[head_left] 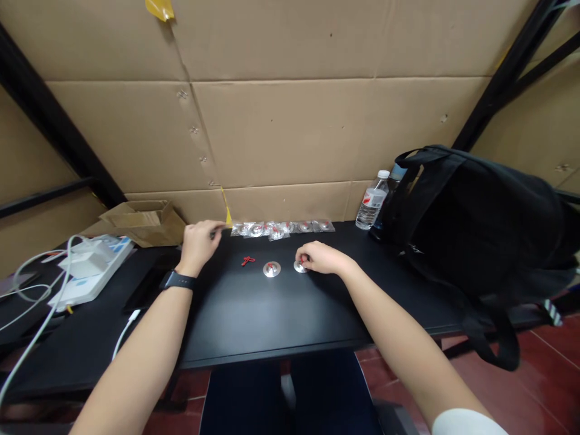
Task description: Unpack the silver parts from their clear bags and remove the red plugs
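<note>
My right hand (321,258) pinches the red cord at the middle of a small silver cymbal (298,267), which sits at the tabletop and is partly hidden by my fingers. To its left, a second silver cymbal (272,269) lies flat with a bit of red at its centre. A loose red cord (248,261) rests further left. My left hand (200,243), a dark watch at its wrist, is raised near the left end of a row of clear plastic packets (277,231). Its fingers are closed together; whatever they hold cannot be made out.
Several packets, with silver discs and red bits inside, line the cardboard wall (281,133). A water bottle (372,200) and a black backpack (480,223) stand right. On the left are a paper bag (151,223), a white power strip (93,275) and cables. The black table (272,326) ends in front.
</note>
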Motion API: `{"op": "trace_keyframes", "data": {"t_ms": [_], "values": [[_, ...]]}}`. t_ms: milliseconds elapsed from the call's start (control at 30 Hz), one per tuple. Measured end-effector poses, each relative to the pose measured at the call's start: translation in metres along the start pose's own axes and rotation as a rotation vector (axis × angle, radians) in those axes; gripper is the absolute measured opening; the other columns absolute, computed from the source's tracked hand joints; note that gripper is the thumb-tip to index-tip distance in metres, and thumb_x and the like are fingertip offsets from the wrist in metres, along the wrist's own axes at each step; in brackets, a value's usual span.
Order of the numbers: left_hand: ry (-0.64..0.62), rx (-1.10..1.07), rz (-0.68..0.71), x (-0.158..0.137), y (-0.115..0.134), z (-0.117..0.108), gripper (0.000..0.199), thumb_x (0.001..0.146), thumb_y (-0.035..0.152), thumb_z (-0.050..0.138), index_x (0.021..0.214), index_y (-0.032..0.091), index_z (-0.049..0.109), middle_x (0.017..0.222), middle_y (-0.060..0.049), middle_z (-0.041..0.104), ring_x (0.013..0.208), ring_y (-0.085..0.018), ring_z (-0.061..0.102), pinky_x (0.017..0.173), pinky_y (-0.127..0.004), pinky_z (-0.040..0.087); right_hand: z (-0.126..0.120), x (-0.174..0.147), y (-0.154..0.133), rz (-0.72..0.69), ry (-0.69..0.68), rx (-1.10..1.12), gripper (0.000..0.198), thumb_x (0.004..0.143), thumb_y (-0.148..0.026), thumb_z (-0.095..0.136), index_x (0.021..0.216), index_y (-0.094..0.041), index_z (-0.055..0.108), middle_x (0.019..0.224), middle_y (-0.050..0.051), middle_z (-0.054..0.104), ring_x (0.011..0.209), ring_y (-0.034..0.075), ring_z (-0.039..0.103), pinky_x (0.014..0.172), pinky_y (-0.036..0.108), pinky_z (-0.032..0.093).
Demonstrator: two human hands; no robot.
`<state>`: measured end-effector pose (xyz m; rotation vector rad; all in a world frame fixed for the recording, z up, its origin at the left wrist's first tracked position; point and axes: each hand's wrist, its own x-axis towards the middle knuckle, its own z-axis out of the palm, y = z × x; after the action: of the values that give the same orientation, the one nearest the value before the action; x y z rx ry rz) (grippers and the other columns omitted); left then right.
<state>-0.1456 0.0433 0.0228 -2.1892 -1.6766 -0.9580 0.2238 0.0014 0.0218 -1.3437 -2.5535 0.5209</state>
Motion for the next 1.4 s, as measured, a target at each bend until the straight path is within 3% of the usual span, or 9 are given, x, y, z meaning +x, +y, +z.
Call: {"op": "trace_keyframes", "data": {"t_ms": [167,333,433,567,767,933,1067,1233,1400], "values": [[-0.142,-0.187,0.376,-0.005,0.050,0.025,0.025,0.095,0.021,0.048,0.096,0.024,0.073,0.114,-0.005,0.076,0.117,-0.023,0.063,0.099,-0.038,0.036,0.001,0.001,0.001,-0.002,0.000,-0.011,0.026,0.075,-0.008,0.064,0.094,-0.022,0.074,0.086,0.001,0.069,0.074,0.012,0.061,0.066,0.020,0.038],[-0.208,-0.123,0.442,-0.014,0.069,0.044,0.034,0.090,0.009,0.047,0.101,0.026,0.074,0.133,-0.006,0.067,0.135,-0.028,0.048,0.104,-0.047,0.029,-0.001,0.000,-0.002,0.020,-0.009,-0.029,0.020,0.077,-0.008,0.063,0.088,-0.020,0.074,0.082,0.002,0.070,0.070,0.012,0.061,0.065,0.020,0.039],[-0.308,-0.150,0.466,-0.016,0.073,0.037,0.033,0.094,0.014,0.046,0.106,0.026,0.073,0.122,-0.007,0.070,0.119,-0.026,0.058,0.096,-0.041,0.035,-0.002,-0.001,-0.003,0.026,-0.011,-0.030,0.016,0.079,-0.010,0.064,0.085,-0.019,0.075,0.079,0.003,0.072,0.066,0.012,0.062,0.064,0.021,0.040],[-0.493,-0.224,0.571,-0.019,0.086,0.019,0.023,0.098,0.036,0.055,0.109,0.027,0.073,0.100,-0.004,0.074,0.095,-0.020,0.066,0.084,-0.033,0.037,-0.002,0.000,-0.004,0.042,-0.016,-0.028,0.012,0.079,-0.011,0.066,0.082,-0.018,0.075,0.076,0.004,0.072,0.065,0.013,0.063,0.063,0.021,0.041],[-0.503,-0.241,0.651,-0.024,0.102,0.012,0.026,0.092,0.048,0.064,0.099,0.027,0.076,0.091,-0.003,0.075,0.086,-0.019,0.067,0.081,-0.031,0.037,-0.002,0.000,-0.006,0.033,-0.014,-0.025,0.014,0.078,-0.006,0.063,0.077,-0.016,0.073,0.078,0.006,0.074,0.068,0.014,0.065,0.062,0.021,0.042],[-0.445,-0.214,0.707,-0.026,0.103,0.023,0.023,0.099,0.031,0.056,0.094,0.024,0.077,0.081,-0.004,0.073,0.078,-0.019,0.067,0.076,-0.029,0.043,-0.002,-0.001,-0.008,-0.037,0.024,0.013,0.015,0.081,-0.006,0.062,0.077,-0.016,0.072,0.075,0.004,0.073,0.065,0.013,0.063,0.062,0.021,0.041],[-0.359,-0.351,0.604,-0.028,0.106,0.023,0.023,0.099,0.026,0.054,0.098,0.024,0.077,0.087,-0.005,0.075,0.082,-0.018,0.069,0.080,-0.028,0.049,-0.006,-0.002,-0.011,-0.132,0.124,0.101,0.015,0.083,-0.006,0.061,0.080,-0.016,0.072,0.075,0.003,0.073,0.066,0.013,0.064,0.066,0.021,0.044],[-0.124,-0.641,0.229,-0.029,0.111,0.024,0.016,0.093,0.032,0.065,0.094,0.023,0.077,0.095,-0.004,0.078,0.087,-0.020,0.073,0.085,-0.030,0.054,-0.006,0.001,-0.016,-0.223,0.393,0.290,0.010,0.088,-0.015,0.063,0.086,-0.017,0.073,0.084,0.005,0.075,0.072,0.015,0.068,0.073,0.024,0.051],[-0.154,-0.980,-0.032,-0.032,0.121,0.029,0.021,0.085,0.037,0.073,0.092,0.017,0.076,0.088,-0.007,0.079,0.079,-0.022,0.074,0.076,-0.032,0.059,0.002,0.003,-0.029,-0.307,0.526,0.460,0.009,0.087,-0.024,0.068,0.084,-0.016,0.071,0.085,0.006,0.074,0.073,0.016,0.070,0.073,0.027,0.057]]}}
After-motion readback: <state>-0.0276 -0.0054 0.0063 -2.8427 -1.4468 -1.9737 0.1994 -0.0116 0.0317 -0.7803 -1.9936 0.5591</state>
